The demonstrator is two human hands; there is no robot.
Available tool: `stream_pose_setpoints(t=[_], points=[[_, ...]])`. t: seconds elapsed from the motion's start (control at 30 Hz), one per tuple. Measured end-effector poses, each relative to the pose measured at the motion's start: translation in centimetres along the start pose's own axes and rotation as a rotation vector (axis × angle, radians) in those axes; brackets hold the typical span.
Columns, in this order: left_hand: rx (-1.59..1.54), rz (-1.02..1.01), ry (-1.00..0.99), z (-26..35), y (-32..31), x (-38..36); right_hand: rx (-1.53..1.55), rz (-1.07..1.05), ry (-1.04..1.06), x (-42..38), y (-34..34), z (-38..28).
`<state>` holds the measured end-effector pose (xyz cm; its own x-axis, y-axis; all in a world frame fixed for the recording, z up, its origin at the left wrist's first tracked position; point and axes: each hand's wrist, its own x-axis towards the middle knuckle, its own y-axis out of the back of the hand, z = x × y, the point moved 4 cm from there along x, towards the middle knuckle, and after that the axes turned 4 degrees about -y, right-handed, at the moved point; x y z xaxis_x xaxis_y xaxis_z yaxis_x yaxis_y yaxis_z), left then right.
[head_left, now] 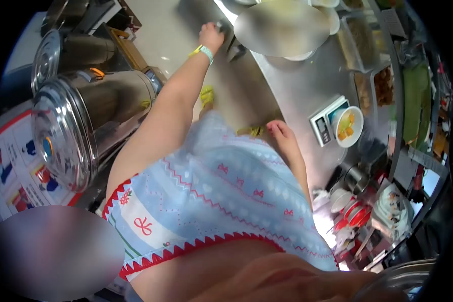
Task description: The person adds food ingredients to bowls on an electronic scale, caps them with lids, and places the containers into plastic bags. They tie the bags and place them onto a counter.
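Note:
My left hand is stretched out at the top centre, its fingers closed around a small grey metallic thing that is too small to name. A teal band and a yellow band circle that wrist. Lower right of it, my right hand hangs beside the steel counter's edge, fingers curled, with nothing I can make out in them. On the counter, a white bowl with orange and green food pieces rests on a digital scale.
Large lidded steel pots stand on the left. Food trays line the counter's far side at upper right. Red and white bowls and a steel cup sit at lower right. Yellow shoes show on the floor.

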<state>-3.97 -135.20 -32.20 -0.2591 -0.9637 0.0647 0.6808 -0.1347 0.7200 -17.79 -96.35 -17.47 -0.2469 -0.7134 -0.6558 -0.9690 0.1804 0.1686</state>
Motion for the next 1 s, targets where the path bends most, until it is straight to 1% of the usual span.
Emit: stream_pose_setpoints(t=[0.03,0.1,0.13,0.17,0.23,0.27,0.3,0.33,0.37,0.43,0.47,0.5,0.53,0.57,0.63,0.67,0.7,0.73,0.77,0.8,0.83,0.87,0.9,0.93,0.97,1.0], points=[[-0.004,-0.036,0.000,0.3,-0.1,-0.3,0.014,0.015,-0.029,-0.1,-1.0,0.1],[-0.342,-0.460,0.251,0.6,-3.7,-1.2,0.060,0.058,-0.036,1.1,-1.6,0.7],[-0.358,-0.490,0.090,0.9,-6.0,-2.7,0.076,0.108,-0.050,1.3,-1.6,1.5],[-0.363,-0.586,0.074,0.7,-8.3,-4.2,0.101,0.185,-0.076,1.0,-1.1,3.0],[-0.210,-0.266,-0.329,0.7,-8.1,-5.4,0.091,0.266,-0.100,0.5,-0.2,4.4],[-0.169,-0.298,-0.325,0.5,-8.6,-5.4,0.122,0.301,-0.147,0.3,0.1,5.0],[-0.136,-0.287,-0.365,0.4,-8.8,-5.5,0.149,0.331,-0.190,-0.1,0.5,5.4],[-0.116,-0.265,-0.387,0.3,-8.8,-5.7,0.107,0.359,-0.226,-0.7,0.6,5.2],[-0.073,-0.273,-0.330,0.3,-8.8,-6.0,0.099,0.358,-0.155,-1.0,0.8,6.3],[-0.194,-0.364,-0.131,-1.5,-9.3,-7.0,-0.077,0.355,-0.086,-2.3,1.0,6.9],[-0.200,-0.382,-0.058,-1.5,-7.7,-8.0,-0.093,0.336,-0.092,-2.8,1.5,7.6],[-0.202,-0.398,0.023,-1.9,-5.7,-10.0,-0.202,0.326,0.004,-3.7,1.9,8.0],[-0.103,-0.266,-0.081,-3.6,-4.4,-11.9,-0.306,0.309,0.104,-4.4,2.2,8.4],[0.002,-0.138,-0.180,-5.0,-3.2,-14.4,-0.318,0.272,0.096,-4.7,2.5,9.4],[0.238,0.142,-0.267,-4.8,1.2,-19.9,-0.422,0.276,0.318,-5.2,2.8,9.9],[0.258,0.138,-0.238,-3.1,2.6,-22.0,-0.423,0.241,0.313,-4.8,2.9,11.4],[0.277,0.282,-0.363,0.7,4.5,-23.6,-0.442,0.230,0.320,-3.8,3.0,12.9],[0.222,0.179,-0.375,2.4,5.6,-25.2,-0.465,0.223,0.326,-3.1,3.0,14.2],[0.165,0.076,-0.379,4.1,6.7,-26.9,-0.402,0.244,0.225,-2.2,2.8,15.3],[0.353,-0.090,-0.384,4.4,5.7,-28.2,-0.309,0.255,0.157,-0.8,3.0,17.4],[0.534,-0.267,-0.378,4.2,4.5,-29.9,-0.378,0.250,0.070,1.0,3.4,19.9],[0.532,-0.277,-0.352,3.4,4.1,-31.6,-0.372,0.267,-0.051,2.4,3.7,21.0],[0.517,-0.278,-0.378,2.5,3.6,-32.8,-0.367,0.291,-0.163,4.1,4.0,21.8],[0.504,-0.267,-0.407,1.7,3.0,-33.3,-0.312,0.236,-0.328,6.7,4.5,23.9],[0.511,-0.290,-0.324,0.1,3.0,-34.1,-0.254,0.187,-0.494,8.8,4.9,26.1],[0.556,-0.307,-0.288,-0.4,3.9,-34.6,-0.273,0.133,-0.619,10.0,4.1,25.3]])
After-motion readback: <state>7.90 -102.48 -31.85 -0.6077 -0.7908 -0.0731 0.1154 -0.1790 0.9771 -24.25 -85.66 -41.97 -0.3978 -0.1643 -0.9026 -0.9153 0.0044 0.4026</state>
